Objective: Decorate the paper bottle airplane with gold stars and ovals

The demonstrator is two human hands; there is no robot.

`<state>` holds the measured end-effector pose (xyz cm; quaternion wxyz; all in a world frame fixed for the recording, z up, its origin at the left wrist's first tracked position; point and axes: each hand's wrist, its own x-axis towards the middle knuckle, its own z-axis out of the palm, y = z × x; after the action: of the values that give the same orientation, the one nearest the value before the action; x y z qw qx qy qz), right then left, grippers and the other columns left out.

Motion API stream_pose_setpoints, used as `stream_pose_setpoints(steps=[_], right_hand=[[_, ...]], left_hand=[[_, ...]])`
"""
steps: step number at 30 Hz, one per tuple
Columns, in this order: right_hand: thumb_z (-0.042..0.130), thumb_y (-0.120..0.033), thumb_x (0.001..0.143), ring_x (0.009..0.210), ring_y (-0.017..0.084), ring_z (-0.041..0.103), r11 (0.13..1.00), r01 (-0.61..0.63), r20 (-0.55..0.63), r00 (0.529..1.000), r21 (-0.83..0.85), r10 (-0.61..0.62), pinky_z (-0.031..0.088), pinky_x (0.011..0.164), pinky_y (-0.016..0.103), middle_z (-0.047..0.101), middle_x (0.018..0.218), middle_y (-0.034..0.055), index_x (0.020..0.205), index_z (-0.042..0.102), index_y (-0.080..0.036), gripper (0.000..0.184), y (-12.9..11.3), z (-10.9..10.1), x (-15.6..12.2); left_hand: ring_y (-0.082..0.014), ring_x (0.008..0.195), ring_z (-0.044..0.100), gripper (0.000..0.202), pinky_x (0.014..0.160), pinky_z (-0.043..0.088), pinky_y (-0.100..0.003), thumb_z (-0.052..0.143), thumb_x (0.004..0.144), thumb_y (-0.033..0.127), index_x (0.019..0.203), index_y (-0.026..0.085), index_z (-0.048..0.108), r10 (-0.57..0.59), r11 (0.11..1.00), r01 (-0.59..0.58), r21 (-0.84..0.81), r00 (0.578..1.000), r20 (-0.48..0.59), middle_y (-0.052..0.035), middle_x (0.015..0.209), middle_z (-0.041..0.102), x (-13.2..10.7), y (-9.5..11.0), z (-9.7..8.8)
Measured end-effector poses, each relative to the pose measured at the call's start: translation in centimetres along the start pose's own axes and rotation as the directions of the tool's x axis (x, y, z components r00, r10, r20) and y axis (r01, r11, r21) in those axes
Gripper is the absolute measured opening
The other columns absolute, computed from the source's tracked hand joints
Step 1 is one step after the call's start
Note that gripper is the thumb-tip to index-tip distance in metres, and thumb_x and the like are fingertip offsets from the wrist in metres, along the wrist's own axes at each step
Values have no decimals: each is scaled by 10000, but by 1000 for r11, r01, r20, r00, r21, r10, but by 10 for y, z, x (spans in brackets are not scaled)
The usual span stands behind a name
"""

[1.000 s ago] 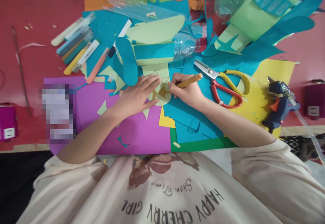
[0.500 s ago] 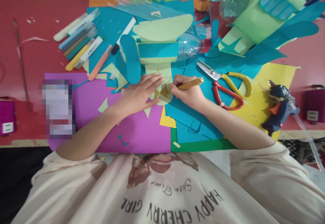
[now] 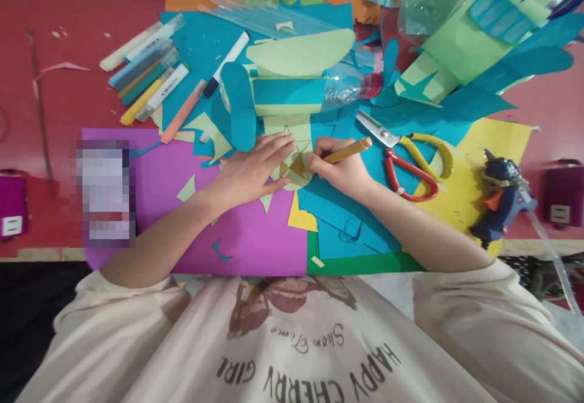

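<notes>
My right hand (image 3: 342,162) grips an orange-brown marker (image 3: 350,150), its tip end hidden by my fingers at the paper. Fingers outstretched, my left hand (image 3: 258,168) lies on the left side of the pale green paper wing (image 3: 298,179). Brown star-like outlines and a partly coloured patch show on that wing. It joins a plastic bottle (image 3: 343,83) wrapped in blue and pale green paper, lying on its side with a red cap. A blue paper strip with rounded ends (image 3: 243,108) sits across the bottle's left end.
Several markers (image 3: 148,77) lie at the left, near a blurred phone (image 3: 106,190). Right of my hands are red-and-yellow-handled scissors (image 3: 413,153) and a glue gun (image 3: 499,199). Another paper-covered bottle craft (image 3: 469,44) stands back right. Purple paper (image 3: 255,238) and paper scraps cover the front.
The whole view has shifted slightly. My right hand and the marker stay close to the same spot on the wing; the left hand holds its place.
</notes>
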<state>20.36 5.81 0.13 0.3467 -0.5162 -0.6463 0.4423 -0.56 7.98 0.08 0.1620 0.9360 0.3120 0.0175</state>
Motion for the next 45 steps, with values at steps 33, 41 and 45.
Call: stream_pose_setpoints(steps=[33, 41, 45], right_hand=[[547, -186, 758, 473, 70, 394, 999, -12, 31, 999, -51, 13, 303, 476, 232, 439, 490, -49, 546, 371, -217, 277, 0, 0, 1], [555, -138, 725, 451, 46, 289, 1000, 24, 9, 1000, -17, -24, 225, 452, 229, 385, 464, -77, 532, 341, -218, 298, 0, 5, 1], [547, -137, 725, 462, 43, 309, 998, 54, 48, 997, -24, -53, 236, 469, 230, 392, 474, -74, 519, 351, -207, 293, 3, 4, 2]], left_hand=[[-333, 1416, 365, 584, 1024, 478, -488, 432, 1000, 438, 1471, 113, 313, 16, 1000, -16, -1, 1000, -16, -198, 1491, 426, 0, -3, 4], [-336, 1421, 361, 581, 1007, 489, -493, 454, 990, 421, 1466, 116, 318, 18, 1000, -18, 17, 1000, -7, -192, 1507, 414, 0, -4, 2], [-345, 1419, 360, 571, 1001, 493, -505, 456, 988, 413, 1458, 116, 324, 23, 1000, -23, 17, 1000, 1, -199, 1501, 416, 1, -5, 2]])
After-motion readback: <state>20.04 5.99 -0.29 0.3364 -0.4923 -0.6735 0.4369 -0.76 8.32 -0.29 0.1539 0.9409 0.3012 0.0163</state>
